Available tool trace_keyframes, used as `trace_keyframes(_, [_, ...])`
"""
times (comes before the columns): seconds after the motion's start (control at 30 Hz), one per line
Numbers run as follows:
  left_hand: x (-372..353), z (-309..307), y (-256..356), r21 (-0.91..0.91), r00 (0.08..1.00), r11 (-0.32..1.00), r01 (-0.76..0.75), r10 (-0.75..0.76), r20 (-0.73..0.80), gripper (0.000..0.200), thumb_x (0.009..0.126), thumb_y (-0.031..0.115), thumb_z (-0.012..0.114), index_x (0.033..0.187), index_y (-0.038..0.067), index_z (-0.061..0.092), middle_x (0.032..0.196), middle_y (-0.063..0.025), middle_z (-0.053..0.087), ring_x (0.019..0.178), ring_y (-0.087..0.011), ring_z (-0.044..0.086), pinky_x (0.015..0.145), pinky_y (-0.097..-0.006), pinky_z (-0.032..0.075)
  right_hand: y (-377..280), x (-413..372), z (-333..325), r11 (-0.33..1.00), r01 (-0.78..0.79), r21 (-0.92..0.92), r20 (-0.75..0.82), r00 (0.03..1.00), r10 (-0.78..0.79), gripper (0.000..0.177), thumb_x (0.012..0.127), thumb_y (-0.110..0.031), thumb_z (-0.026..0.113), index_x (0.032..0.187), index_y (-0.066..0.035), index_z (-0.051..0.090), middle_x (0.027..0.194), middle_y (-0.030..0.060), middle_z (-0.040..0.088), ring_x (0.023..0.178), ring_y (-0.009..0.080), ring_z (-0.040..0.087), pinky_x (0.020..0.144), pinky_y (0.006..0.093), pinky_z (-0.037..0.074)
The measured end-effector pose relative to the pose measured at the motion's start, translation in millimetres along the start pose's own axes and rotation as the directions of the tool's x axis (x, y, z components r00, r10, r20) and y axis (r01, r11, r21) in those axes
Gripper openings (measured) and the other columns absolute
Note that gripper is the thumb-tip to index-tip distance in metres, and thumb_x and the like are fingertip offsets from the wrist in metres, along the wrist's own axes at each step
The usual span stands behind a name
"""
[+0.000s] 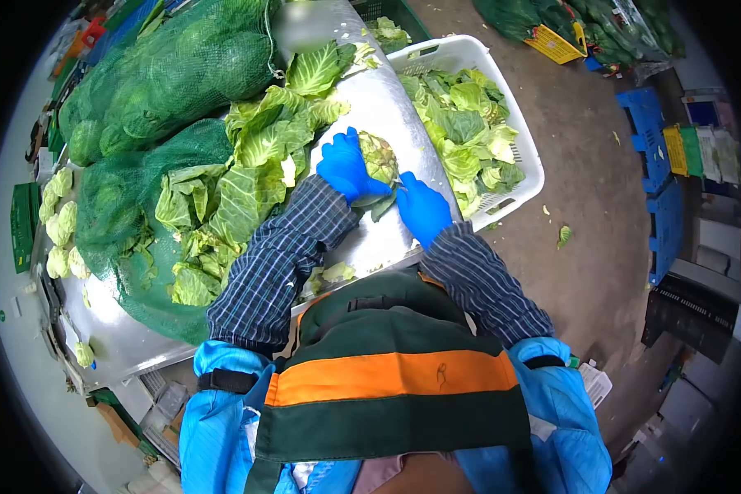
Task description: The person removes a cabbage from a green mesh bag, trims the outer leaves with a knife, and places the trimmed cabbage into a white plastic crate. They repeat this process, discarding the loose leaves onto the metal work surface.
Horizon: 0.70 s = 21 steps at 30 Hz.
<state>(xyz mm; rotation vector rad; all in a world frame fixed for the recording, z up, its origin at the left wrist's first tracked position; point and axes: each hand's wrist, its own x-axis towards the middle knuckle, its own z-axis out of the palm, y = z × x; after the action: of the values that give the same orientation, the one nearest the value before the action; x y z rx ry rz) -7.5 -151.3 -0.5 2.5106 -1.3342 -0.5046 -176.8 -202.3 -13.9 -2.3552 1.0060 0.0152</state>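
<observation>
Head view: both hands in blue gloves, checked sleeves, working over a metal surface (pixel 384 97).

- Left hand (pixel 346 169): wrapped around a small cabbage head (pixel 379 155), fingers over its far side, pinning it on the surface.
- Right hand (pixel 422 210): clenched, just beside the cabbage head on its near side, touching its base or close to it. Can't tell if it's gripping a tool; whatever is in the fist is too small to make out.
- Cabbage head sits mid-surface, between the loose leaf pile (pixel 259 152) on the person's left and the white crate (pixel 525 156) on the right.
- Leaf pile: large outer leaves, heaped, spilling onto green net sacks (pixel 181 66) full of whole cabbages. Sacks cover the left part of the surface.
- White crate: off the surface's right edge, holding pale green trimmed leaves (pixel 465 123).
- A few leaf scraps (pixel 333 273) on the surface's near edge, by the left forearm.
- Small pale cabbage pieces (pixel 58 224) at the far left, beyond the sacks.
- Floor to the right: stray leaf (pixel 563 236), blue pallets (pixel 646 136), yellow crate (pixel 556 45) further off.
</observation>
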Motion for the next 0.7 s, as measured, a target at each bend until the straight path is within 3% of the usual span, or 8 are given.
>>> trace_keyframes(0.13, [4,2,-3,-0.074,0.998,0.997,0.022,-0.017,0.066,0.106,0.039,0.056,0.082,0.121,-0.001,0.046,0.110,-0.0213,0.055,0.101,-0.0365,0.054,0.087,-0.0452,0.045,12,27,10,0.997,0.036,0.062,0.047,0.998,-0.038,0.024,0.091,-0.026,0.044,0.101,-0.005,0.048,0.075,0.0223,0.060,0.069,0.0410,0.059,0.059,0.0505,0.045])
trace_keyframes(0.2, [-9,53,-12,0.015,0.944,1.000,0.004,0.001,-0.329,0.102,0.046,0.068,0.070,0.124,0.005,0.050,0.114,-0.0167,0.055,0.106,-0.0387,0.051,0.088,-0.0502,0.040,46,20,45,0.992,-0.015,-0.127,0.179,0.983,0.038,0.033,0.092,-0.028,0.039,0.112,-0.005,0.050,0.074,0.0216,0.061,0.067,0.0398,0.060,0.059,0.0518,0.044])
trace_keyframes(0.23, [-11,42,-9,0.076,0.991,0.997,0.011,-0.001,-0.137,0.091,0.056,0.068,0.064,0.123,0.007,0.053,0.115,-0.0144,0.055,0.110,-0.0401,0.049,0.087,-0.0536,0.037,37,16,26,0.998,-0.037,0.042,0.200,0.979,0.028,0.036,0.092,-0.028,0.037,0.118,-0.005,0.048,0.077,0.0225,0.062,0.068,0.0397,0.061,0.060,0.0519,0.045])
trace_keyframes(0.33, [0,58,-7,0.034,0.932,0.993,0.115,-0.096,-0.350,0.074,0.062,0.059,0.066,0.115,0.008,0.056,0.116,-0.0133,0.054,0.105,-0.0378,0.049,0.083,-0.0475,0.040,40,56,44,0.996,0.058,0.069,0.107,0.992,-0.065,0.027,0.092,-0.022,0.037,0.104,-0.003,0.050,0.080,0.0267,0.061,0.072,0.0427,0.061,0.064,0.0527,0.046])
trace_keyframes(0.4, [18,22,-23,-0.016,0.976,1.000,0.016,-0.012,0.216,0.115,0.044,0.059,0.080,0.131,0.001,0.033,0.119,-0.0202,0.046,0.108,-0.0369,0.049,0.087,-0.0480,0.045,40,67,45,0.999,0.045,0.006,0.191,0.981,-0.045,0.025,0.089,-0.019,0.040,0.104,-0.002,0.049,0.080,0.0277,0.061,0.075,0.0438,0.061,0.066,0.0530,0.046])
trace_keyframes(0.53, [5,25,-16,-0.094,0.990,0.995,-0.040,0.027,-0.137,0.065,0.044,0.049,0.081,0.093,0.011,0.065,0.091,-0.0133,0.065,0.084,-0.0273,0.063,0.080,-0.0393,0.050,27,37,15,0.999,-0.014,-0.049,0.262,0.965,0.026,0.025,0.085,-0.019,0.044,0.104,-0.003,0.047,0.086,0.0257,0.063,0.079,0.0422,0.062,0.067,0.0516,0.047])
trace_keyframes(0.63, [-6,5,-8,-0.043,0.997,0.999,-0.006,0.003,-0.075,0.079,0.042,0.048,0.083,0.105,0.005,0.059,0.102,-0.0190,0.061,0.091,-0.0317,0.061,0.081,-0.0403,0.050,54,64,54,1.000,-0.011,-0.027,0.211,0.977,0.017,0.032,0.087,-0.022,0.043,0.112,-0.002,0.048,0.088,0.0265,0.063,0.081,0.0416,0.062,0.071,0.0507,0.048])
trace_keyframes(0.7, [-10,8,-29,-0.253,0.983,0.961,-0.116,0.075,-0.166,0.091,0.044,0.040,0.086,0.118,0.001,0.050,0.112,-0.0209,0.058,0.100,-0.0313,0.058,0.086,-0.0393,0.049,44,82,36,0.997,0.000,-0.072,0.284,0.959,0.020,0.043,0.089,-0.027,0.042,0.125,-0.004,0.045,0.095,0.0267,0.062,0.090,0.0408,0.061,0.078,0.0500,0.047])
